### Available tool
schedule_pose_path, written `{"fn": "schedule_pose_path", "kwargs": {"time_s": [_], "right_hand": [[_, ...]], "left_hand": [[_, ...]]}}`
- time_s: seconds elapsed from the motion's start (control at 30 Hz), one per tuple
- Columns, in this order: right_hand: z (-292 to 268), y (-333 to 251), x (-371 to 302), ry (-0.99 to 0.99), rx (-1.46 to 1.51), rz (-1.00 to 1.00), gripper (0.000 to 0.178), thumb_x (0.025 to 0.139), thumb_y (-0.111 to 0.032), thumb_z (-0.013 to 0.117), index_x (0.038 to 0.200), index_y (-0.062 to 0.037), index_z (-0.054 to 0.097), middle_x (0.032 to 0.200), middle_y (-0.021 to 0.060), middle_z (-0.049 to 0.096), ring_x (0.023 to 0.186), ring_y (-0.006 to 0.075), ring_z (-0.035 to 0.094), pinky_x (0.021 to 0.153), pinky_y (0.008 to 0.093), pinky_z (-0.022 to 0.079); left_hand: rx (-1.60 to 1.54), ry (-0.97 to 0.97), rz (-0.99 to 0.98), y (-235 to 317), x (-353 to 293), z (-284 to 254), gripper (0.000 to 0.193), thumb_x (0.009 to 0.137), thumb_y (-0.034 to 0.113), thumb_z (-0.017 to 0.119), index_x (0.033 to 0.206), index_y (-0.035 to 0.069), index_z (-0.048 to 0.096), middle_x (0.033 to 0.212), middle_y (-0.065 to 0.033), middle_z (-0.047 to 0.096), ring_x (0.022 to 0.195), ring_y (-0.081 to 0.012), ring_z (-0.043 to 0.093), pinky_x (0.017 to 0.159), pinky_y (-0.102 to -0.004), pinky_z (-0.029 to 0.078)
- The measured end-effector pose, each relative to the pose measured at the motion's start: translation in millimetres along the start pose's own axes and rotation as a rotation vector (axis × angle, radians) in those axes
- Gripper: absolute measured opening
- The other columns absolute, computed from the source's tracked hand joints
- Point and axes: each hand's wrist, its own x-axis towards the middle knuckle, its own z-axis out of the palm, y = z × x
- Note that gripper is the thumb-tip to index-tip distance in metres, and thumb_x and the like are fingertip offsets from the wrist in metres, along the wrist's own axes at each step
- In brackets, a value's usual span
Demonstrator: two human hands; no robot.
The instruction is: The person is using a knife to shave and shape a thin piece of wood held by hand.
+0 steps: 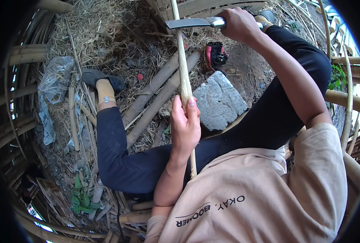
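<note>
A long pale wooden stick runs upright between my legs, its lower end near my shirt and its top past the upper edge of the view. My left hand is closed round it below its middle, with the thumb on top. High on the right, my right hand grips the handle of a broad-bladed knife. The steel blade lies across the stick's upper part; whether its edge bites into the wood I cannot tell.
A grey stone block sits just right of the stick. Behind it lies a red and black object. Two bamboo poles lie on the straw-strewn ground. Clear plastic is at left; bamboo fencing surrounds me.
</note>
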Motion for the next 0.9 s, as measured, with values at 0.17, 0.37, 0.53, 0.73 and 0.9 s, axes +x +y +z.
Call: {"fn": "schedule_pose_path", "kwargs": {"time_s": [0.17,0.37,0.53,0.73,0.9], "right_hand": [[7.7,-10.1,-11.4,-0.055,0.158,0.057,0.022,0.075,-0.016,0.066,0.094,-0.0083,0.075,0.082,0.0163,0.072,0.077,0.0347,0.071,0.073,0.0454,0.058],[5.1,-56.0,-27.2,-0.281,0.229,-0.116,0.016,0.074,-0.014,0.069,0.088,-0.0086,0.074,0.072,0.0138,0.07,0.067,0.0338,0.07,0.065,0.0444,0.059],[4.6,-67.5,-31.9,-0.389,0.215,-0.001,0.019,0.063,-0.01,0.071,0.081,-0.0056,0.072,0.067,0.0146,0.067,0.062,0.0342,0.067,0.062,0.0443,0.056],[2.1,-52.2,-14.3,-0.184,0.106,-0.032,0.016,0.07,-0.012,0.068,0.082,-0.0036,0.074,0.069,0.0181,0.069,0.066,0.0367,0.07,0.064,0.0444,0.057],[-3.4,33.4,15.6,0.065,-0.088,0.268,0.017,0.082,-0.021,0.068,0.09,-0.0083,0.076,0.078,0.0198,0.07,0.074,0.0366,0.07,0.07,0.0475,0.056]], "left_hand": [[-0.128,-0.022,-0.036,6.0,5.4,-1.3,0.021,0.109,0.028,0.046,0.105,0.008,0.049,0.066,0.0078,0.039,0.048,0.0018,0.031,0.039,-0.017,0.023],[-0.133,-0.009,-0.041,9.3,4.6,-7.1,0.021,0.109,0.027,0.046,0.104,0.007,0.049,0.066,0.0078,0.039,0.049,0.0019,0.031,0.04,-0.0168,0.023],[0.217,0.113,0.107,-6.3,3.7,-6.9,0.023,0.108,0.026,0.047,0.102,0.004,0.051,0.067,0.0035,0.046,0.052,-0.002,0.04,0.045,-0.0203,0.032],[0.425,0.182,0.173,4.5,1.0,-1.8,0.024,0.108,0.024,0.048,0.1,0.002,0.051,0.069,0.0004,0.05,0.056,-0.0041,0.046,0.049,-0.0229,0.037],[0.228,0.043,0.051,-8.7,-3.8,0.5,0.025,0.107,0.024,0.049,0.097,0.001,0.05,0.066,-0.0035,0.053,0.054,-0.0115,0.05,0.051,-0.0309,0.041]]}}
